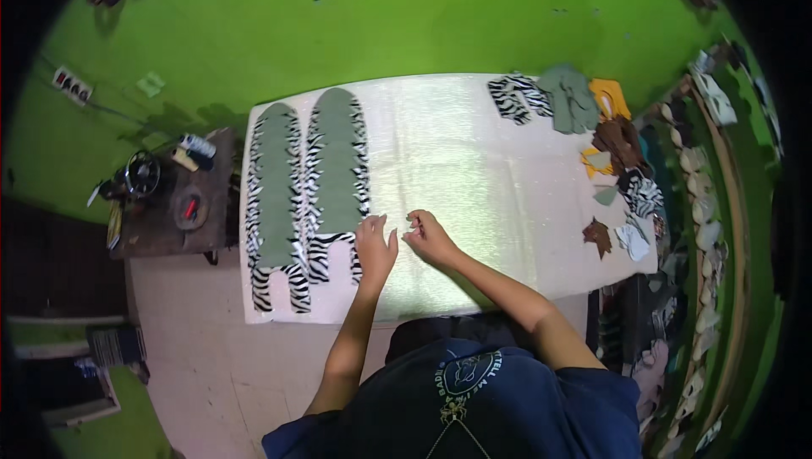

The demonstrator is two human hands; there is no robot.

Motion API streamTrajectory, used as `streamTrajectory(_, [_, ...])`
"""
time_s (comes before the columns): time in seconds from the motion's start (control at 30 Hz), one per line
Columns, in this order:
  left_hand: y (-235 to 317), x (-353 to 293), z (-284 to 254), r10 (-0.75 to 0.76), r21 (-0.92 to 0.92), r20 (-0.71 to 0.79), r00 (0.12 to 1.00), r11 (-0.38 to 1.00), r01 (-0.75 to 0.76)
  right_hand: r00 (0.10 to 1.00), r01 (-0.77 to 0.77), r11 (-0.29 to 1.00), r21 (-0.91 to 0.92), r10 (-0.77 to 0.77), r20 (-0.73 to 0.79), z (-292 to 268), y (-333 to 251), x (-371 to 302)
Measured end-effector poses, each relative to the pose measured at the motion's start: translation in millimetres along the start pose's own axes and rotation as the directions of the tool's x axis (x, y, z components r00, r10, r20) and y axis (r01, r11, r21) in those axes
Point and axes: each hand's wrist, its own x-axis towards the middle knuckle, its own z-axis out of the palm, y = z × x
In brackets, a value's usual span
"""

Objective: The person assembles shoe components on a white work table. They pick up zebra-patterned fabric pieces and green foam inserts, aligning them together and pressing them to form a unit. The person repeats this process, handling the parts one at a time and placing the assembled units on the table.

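Observation:
Two long green fabric pieces with zebra-striped fringe lie side by side, a left one (277, 180) and a right one (338, 154). Each has a rounded far end and an arch-shaped striped part at the near end. My left hand (373, 249) is at the right piece's lower right edge, fingers bent and thumb apart. It covers part of that striped border, so contact is hard to make out. Just to its right, my right hand (433, 241) hovers over the pale table (507, 222). Its fingers curl loosely with a gap to the thumb, and nothing shows between them.
Folded zebra fabric (513, 99), green cloth (569, 99) and brown scraps (620, 143) lie along the table's right side. A dark sewing machine (139, 175) stands on a small table at left. Shelves of stacked pieces (698, 197) line the right wall.

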Motion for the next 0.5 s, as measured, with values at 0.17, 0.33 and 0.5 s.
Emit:
streamTrajectory(0.17, [61,35,34,0.067,-0.088,0.118,0.991,0.995,-0.057,0.991,-0.018,0.998,-0.054,0.011,-0.133,-62,1,0])
streamTrajectory(0.33, [106,61,68,0.141,-0.157,0.169,0.975,0.981,-0.115,0.975,-0.019,0.997,-0.076,0.001,-0.222,-122,14,1])
streamTrajectory(0.5, [141,89,108,0.221,-0.225,0.246,0.944,0.960,-0.167,0.965,-0.012,0.990,-0.141,-0.025,-0.261,-178,36,3])
